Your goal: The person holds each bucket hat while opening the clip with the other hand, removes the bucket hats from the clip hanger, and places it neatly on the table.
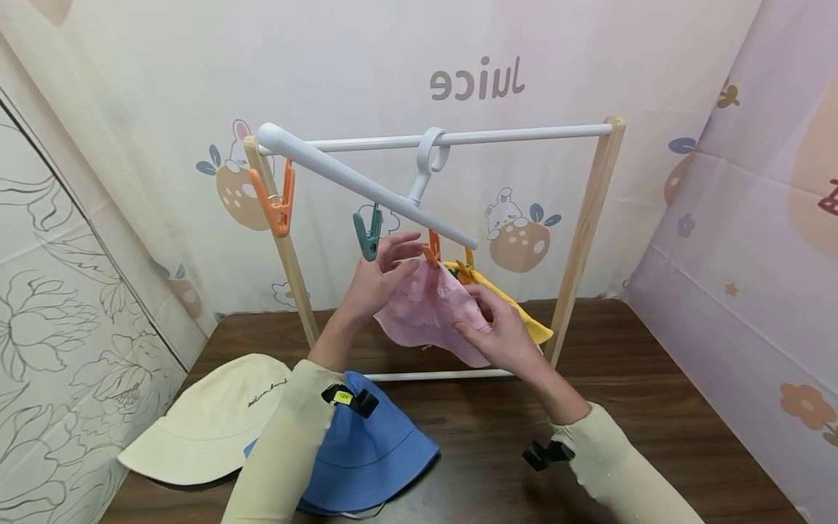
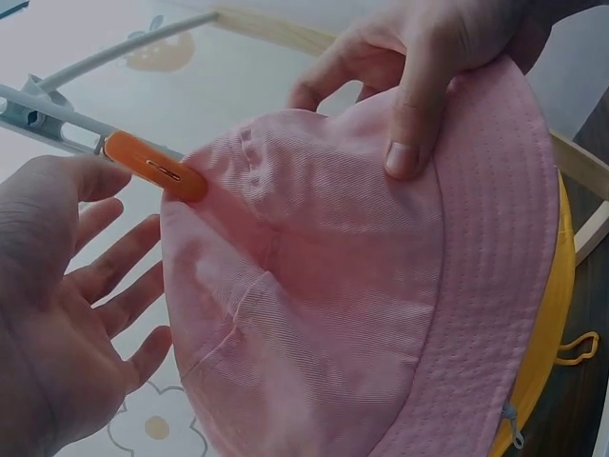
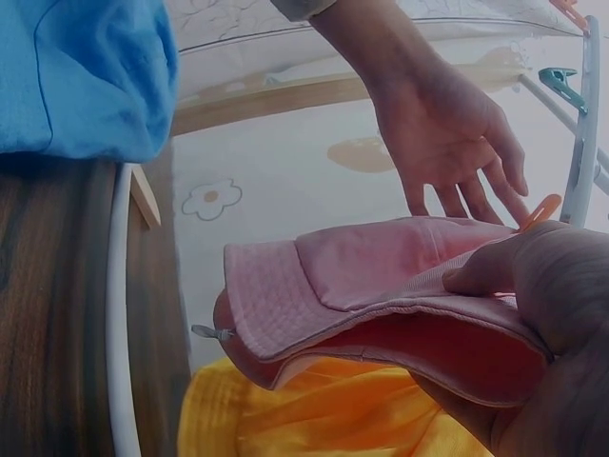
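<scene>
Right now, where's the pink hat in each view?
Head: pink hat just below centre.
Left wrist: pink hat fills the middle, running to the bottom edge.
Right wrist: pink hat mid-frame, above the yellow hat.
Shared landmark: orange clip at its crown.

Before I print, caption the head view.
Right hand holds a pink hat clipped beneath a pale hanger, left hand nearby.

A pink hat hangs just in front of a yellow hat, its crown nipped by an orange clip under the hanger. The right hand grips it near its stitched brim; the left hand, fingers loose, is beside the clip.
</scene>
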Demonstrator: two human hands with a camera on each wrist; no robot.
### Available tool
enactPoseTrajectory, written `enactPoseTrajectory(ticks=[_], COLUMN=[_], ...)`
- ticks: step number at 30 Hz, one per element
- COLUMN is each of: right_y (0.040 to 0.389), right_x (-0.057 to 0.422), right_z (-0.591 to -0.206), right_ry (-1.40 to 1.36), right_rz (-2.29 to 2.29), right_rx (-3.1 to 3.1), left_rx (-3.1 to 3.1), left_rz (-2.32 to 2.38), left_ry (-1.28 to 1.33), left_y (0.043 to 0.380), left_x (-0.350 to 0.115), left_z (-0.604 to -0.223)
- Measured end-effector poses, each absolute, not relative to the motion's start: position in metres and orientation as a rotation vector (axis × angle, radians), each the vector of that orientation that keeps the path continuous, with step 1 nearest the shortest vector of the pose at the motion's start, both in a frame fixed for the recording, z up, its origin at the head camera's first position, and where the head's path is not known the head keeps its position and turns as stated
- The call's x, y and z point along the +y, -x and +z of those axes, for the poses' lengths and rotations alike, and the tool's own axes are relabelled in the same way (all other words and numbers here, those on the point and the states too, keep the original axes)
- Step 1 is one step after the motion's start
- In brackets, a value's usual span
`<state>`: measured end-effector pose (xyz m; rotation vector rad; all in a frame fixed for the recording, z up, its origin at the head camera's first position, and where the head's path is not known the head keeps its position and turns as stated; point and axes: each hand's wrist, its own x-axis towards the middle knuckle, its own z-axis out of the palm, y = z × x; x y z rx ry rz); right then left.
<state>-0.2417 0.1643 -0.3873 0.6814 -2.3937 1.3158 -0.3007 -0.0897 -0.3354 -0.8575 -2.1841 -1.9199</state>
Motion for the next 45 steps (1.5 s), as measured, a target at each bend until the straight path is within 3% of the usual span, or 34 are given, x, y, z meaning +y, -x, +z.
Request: enactPoseTrajectory(ticks=[45], right_y=[0.243], right_x=[0.164], right_z=[-0.388], right_ry=[-0.686], right_rz=[1.317], right_rx=[-2.392], left_rx=[-2.151], left_rz=[-2.01], left_ry=[0.936], left_y=[0.309], left_x=[-0.079], left_z=[-0.331])
